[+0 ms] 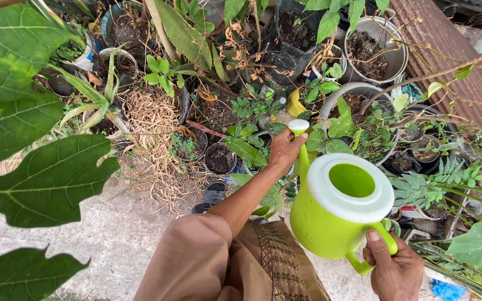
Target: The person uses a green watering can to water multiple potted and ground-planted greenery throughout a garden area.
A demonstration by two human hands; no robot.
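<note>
The lime-green plastic watering can with a white rim (338, 214) hangs above the potted plants, its spout running up and away from its handle. The right hand (394, 267) grips that handle; the left hand (285, 149) pinches the spout's white tip (298, 127).

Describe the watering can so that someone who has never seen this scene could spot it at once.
Below the crowd of potted plants, at lower right, the right hand grips a handle. It belongs to the watering can, whose spout the left hand steadies. It is the only bright lime-green thing, with a wide white rim.
</note>
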